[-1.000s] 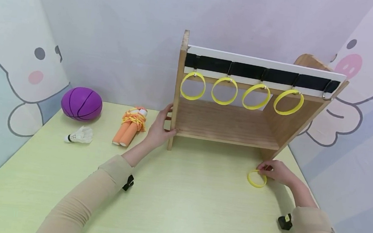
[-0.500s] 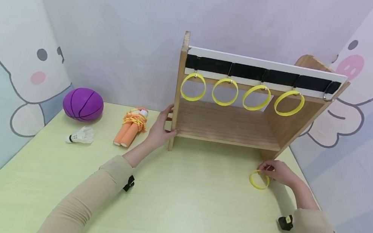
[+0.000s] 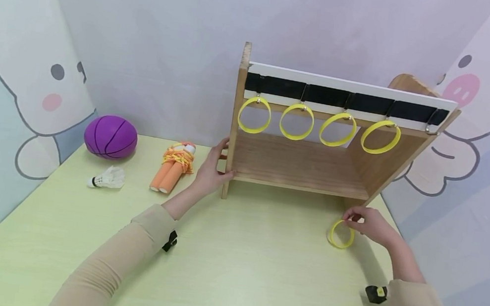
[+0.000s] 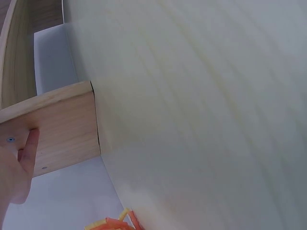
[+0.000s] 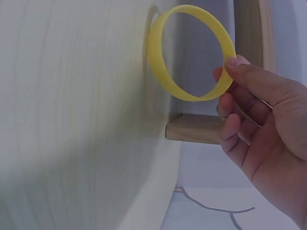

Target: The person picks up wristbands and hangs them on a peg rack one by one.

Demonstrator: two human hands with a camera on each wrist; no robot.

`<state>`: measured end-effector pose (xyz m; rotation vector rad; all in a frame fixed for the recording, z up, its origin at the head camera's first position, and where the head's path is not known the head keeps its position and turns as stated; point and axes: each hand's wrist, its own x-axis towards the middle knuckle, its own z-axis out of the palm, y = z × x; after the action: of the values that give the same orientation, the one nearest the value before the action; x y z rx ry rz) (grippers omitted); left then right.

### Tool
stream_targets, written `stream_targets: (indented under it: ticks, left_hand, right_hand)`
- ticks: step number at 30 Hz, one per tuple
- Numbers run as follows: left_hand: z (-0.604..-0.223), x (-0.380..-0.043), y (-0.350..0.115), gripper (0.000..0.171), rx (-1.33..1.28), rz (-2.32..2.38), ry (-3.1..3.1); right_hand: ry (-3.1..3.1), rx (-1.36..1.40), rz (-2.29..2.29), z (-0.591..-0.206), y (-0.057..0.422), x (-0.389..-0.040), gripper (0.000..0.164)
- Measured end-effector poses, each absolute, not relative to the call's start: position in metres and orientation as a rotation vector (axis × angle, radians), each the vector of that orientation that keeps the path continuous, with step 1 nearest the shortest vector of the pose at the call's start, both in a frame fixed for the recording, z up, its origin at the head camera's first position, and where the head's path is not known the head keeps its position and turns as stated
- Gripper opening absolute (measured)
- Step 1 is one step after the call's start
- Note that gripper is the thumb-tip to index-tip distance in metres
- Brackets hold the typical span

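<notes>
The left hand (image 3: 212, 169) holds the left side panel (image 3: 236, 122) of a wooden shelf (image 3: 297, 163), thumb at its front edge. In the left wrist view, fingertips rest against the panel's outer face (image 4: 67, 136). Near the shelf's right foot, the right hand (image 3: 369, 225) pinches a thin yellow wristband (image 3: 340, 247) between thumb and fingers. The right wrist view shows this wristband (image 5: 160, 72) tilted up, close to the tabletop. Several matching yellow wristbands (image 3: 295, 138) hang from hooks along the shelf's white-and-black top strip (image 3: 327, 94); the rightmost hook (image 3: 428, 127) is bare.
Left of the shelf lie an orange-handled bundle (image 3: 171, 172) wrapped in orange and yellow cord, a white shuttlecock (image 3: 108, 177) and a purple ball (image 3: 110, 137). Pale walls with cartoon figures (image 3: 462, 91) close in the light green table (image 3: 232, 271) behind and at both sides.
The right hand has raised its side of the yellow wristband, which now stands more upright. The left hand keeps its place on the shelf. The whole view has shifted slightly.
</notes>
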<state>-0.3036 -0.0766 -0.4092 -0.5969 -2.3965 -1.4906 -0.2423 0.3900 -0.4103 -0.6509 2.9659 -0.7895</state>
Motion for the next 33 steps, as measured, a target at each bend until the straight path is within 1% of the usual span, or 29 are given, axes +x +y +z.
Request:
stream_targets:
  ticks: [6,14,26,33]
  left_hand:
    - [-0.409,-0.304,-0.076,0.091,-0.605,-1.492,-2.387]
    - [-0.411,-0.304,-0.076,0.090,-0.610,-1.494,-2.380]
    - [-0.409,-0.304,-0.077,0.092,-0.606,-1.501,-2.382]
    - [-0.410,-0.304,-0.077,0.092,-0.609,-1.500,-2.381]
  right_hand:
    - [3.094,-0.706,-0.745,-0.401,0.386,-0.238,0.007]
    - [3.156,-0.747,-0.824,-0.377,0.377,-0.231,0.008]
    - [3.211,-0.941,-1.036,-0.327,0.363,-0.218,0.023]
    - [3.315,-1.190,-1.059,-0.290,0.356,-0.214,0.037]
